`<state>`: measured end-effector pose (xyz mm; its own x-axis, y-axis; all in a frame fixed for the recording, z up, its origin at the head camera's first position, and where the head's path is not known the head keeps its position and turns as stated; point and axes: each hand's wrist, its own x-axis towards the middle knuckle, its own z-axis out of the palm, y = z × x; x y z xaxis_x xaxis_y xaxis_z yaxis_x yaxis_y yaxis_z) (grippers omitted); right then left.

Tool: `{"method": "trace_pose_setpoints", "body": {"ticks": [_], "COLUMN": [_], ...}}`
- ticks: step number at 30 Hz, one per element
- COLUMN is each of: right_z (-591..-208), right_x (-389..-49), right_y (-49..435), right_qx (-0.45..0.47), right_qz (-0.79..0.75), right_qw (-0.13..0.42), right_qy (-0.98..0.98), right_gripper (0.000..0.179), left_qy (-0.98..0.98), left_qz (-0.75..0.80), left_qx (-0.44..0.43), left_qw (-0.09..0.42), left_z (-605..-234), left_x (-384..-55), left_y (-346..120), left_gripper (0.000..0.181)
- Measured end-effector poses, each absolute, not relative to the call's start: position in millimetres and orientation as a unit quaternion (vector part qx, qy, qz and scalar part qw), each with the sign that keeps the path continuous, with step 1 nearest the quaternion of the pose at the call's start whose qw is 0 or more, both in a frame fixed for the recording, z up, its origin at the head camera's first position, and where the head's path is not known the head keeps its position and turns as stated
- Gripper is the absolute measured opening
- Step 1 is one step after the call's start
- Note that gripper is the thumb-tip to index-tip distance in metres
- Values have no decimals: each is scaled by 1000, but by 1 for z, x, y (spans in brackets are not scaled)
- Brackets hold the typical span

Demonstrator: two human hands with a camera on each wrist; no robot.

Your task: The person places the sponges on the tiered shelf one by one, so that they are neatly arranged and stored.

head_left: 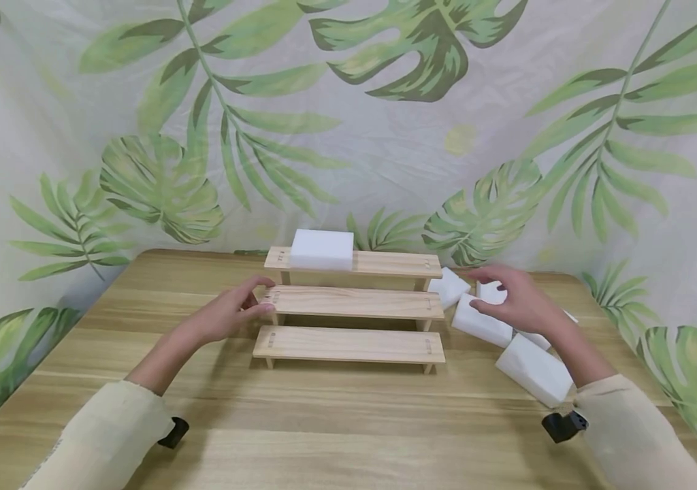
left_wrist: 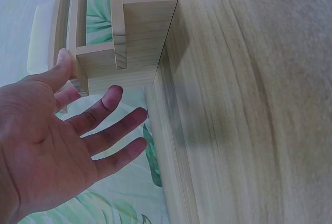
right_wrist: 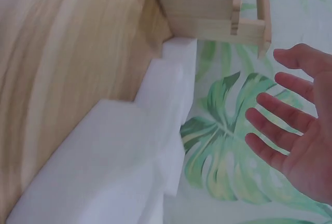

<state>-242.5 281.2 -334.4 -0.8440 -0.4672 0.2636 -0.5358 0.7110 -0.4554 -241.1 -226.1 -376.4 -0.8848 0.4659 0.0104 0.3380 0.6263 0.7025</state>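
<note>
A three-tier wooden step shelf [head_left: 348,344] stands on the table, with a white block [head_left: 322,250] on the left part of its top tier. My left hand [head_left: 230,313] pinches the left end of the middle tier between thumb and index finger. In the left wrist view, the other fingers [left_wrist: 116,133] stretch out loosely below. Over the white blocks to the right of the shelf, my right hand [head_left: 523,303] hovers with parted, slightly bent fingers and nothing in them. In the right wrist view, the right hand [right_wrist: 306,125] is apart from the shelf's end [right_wrist: 249,29].
Several white blocks lie jumbled at the shelf's right, including a near block [head_left: 535,371] and one [head_left: 482,320] below my right hand. The wood-grain table [head_left: 336,435] reaches back to a leaf-patterned cloth [head_left: 385,150]. A black device [head_left: 564,427] sits at the right sleeve.
</note>
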Motion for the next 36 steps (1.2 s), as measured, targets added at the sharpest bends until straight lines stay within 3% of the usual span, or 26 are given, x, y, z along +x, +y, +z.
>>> {"method": "trace_pose_setpoints", "body": {"ticks": [10, 20, 28, 36], "right_z": [-351, -361, -365, -371], "right_x": [-234, -222, -212, -208], "right_y": [319, 347, 354, 353], "right_qx": [254, 243, 217, 197], "right_qz": [233, 201, 174, 135], "right_qw": [9, -10, -56, -54], "right_qy": [-939, -949, -959, -969], "right_gripper": [40, 28, 37, 44], "left_qy": [896, 892, 895, 893], "left_qz": [372, 378, 372, 378], "left_qx": [227, 232, 231, 230], "left_qw": [85, 86, 86, 87], "left_z": [-379, -378, -378, -378], "left_x": [-240, -240, -240, -240], "left_y": [-226, -226, -228, -228], "left_gripper": [51, 52, 51, 51]}}
